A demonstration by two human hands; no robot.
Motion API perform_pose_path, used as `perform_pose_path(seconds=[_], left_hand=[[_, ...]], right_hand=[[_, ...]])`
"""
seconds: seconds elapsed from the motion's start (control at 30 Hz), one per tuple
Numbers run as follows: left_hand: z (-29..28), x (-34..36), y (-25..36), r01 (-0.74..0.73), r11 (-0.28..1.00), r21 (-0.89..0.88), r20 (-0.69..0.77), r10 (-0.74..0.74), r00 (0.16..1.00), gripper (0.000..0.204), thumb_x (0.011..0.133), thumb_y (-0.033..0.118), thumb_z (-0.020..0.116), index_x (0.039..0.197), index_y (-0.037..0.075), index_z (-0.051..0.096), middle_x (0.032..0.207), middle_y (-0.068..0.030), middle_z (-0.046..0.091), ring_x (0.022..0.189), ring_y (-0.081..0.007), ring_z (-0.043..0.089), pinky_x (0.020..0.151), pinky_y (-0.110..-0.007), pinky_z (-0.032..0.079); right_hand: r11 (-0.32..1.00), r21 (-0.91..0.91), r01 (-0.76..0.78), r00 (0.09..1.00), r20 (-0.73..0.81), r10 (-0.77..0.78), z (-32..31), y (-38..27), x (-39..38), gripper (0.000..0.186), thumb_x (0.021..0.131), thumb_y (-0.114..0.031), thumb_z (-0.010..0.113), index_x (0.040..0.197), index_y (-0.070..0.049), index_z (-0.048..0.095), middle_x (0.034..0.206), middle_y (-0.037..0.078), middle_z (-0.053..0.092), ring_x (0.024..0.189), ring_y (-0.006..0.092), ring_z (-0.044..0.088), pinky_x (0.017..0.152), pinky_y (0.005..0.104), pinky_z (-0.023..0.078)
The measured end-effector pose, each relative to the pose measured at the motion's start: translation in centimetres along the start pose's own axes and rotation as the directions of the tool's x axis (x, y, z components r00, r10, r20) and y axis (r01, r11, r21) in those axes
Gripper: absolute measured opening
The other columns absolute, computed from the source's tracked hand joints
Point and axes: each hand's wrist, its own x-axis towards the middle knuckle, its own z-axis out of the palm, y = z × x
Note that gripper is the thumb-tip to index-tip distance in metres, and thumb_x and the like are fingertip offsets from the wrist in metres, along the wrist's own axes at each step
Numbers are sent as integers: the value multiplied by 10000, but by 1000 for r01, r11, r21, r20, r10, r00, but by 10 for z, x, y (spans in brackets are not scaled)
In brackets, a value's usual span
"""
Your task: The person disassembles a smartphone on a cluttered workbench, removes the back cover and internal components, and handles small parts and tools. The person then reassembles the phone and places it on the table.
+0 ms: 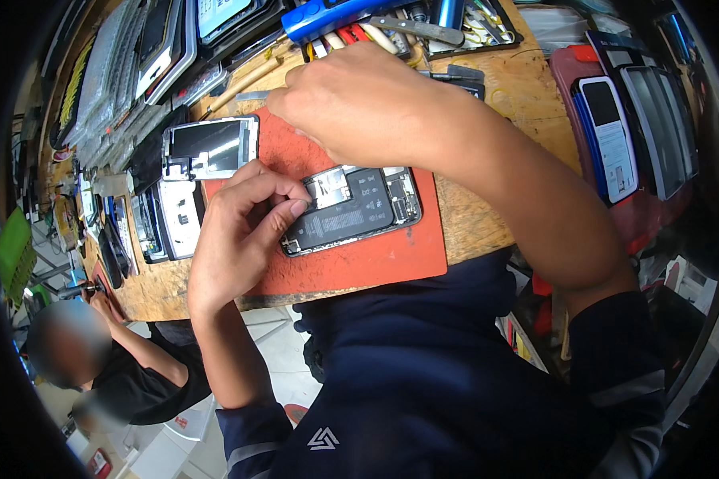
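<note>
An opened smartphone lies on a red-orange mat, its black battery and inner parts bare. My left hand is at the phone's left end, thumb and index finger pinched together by its upper left corner. What sits between those fingertips is too small to make out. Above the phone, my right hand is held over the mat's far edge with its fingers curled. Its back faces up, so whatever it grips is hidden. A detached phone screen rests at the mat's upper left.
Stacked screens in clear wrap fill the far left. A blue cylindrical tool lies over a tray of hand tools at the back. More phone panels stand on the right. Another person works at lower left.
</note>
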Motion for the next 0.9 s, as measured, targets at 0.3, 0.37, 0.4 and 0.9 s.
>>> perform_pose_path(seconds=[0.3,0.37,0.4,0.9], left_hand=[[-2,5,-5,-61,998,2,28,61,998,64,946,4,748,1006,-15,740,926,-81,654,874,-200,617,803,-325,488],[-2,5,-7,-97,995,6,26,97,995,64,944,6,749,1005,-13,742,924,-79,652,876,-199,615,802,-326,485],[-2,5,-7,-90,996,3,24,90,996,62,945,7,748,1004,-13,742,923,-78,652,876,-198,614,802,-325,485],[24,-22,4,-119,969,216,-268,176,947,236,915,-45,720,1143,-13,772,964,-129,624,895,-275,622,811,-341,498]], right_hand=[[1000,-5,-17,1000,6,17,2,2,1,175,877,-82,739,1035,-15,704,935,174,752,904,375,744,760,499,571],[1000,-10,-5,1000,1,5,2,3,1,155,900,-106,737,1024,-18,703,918,172,748,889,375,739,757,502,565],[1000,-11,-11,1000,12,12,2,2,1,151,902,-110,737,1018,-19,704,914,173,747,892,373,739,758,501,565],[1000,-23,4,1000,-15,-5,5,3,0,183,855,-56,736,1030,-11,710,900,175,754,897,367,759,743,486,584]])
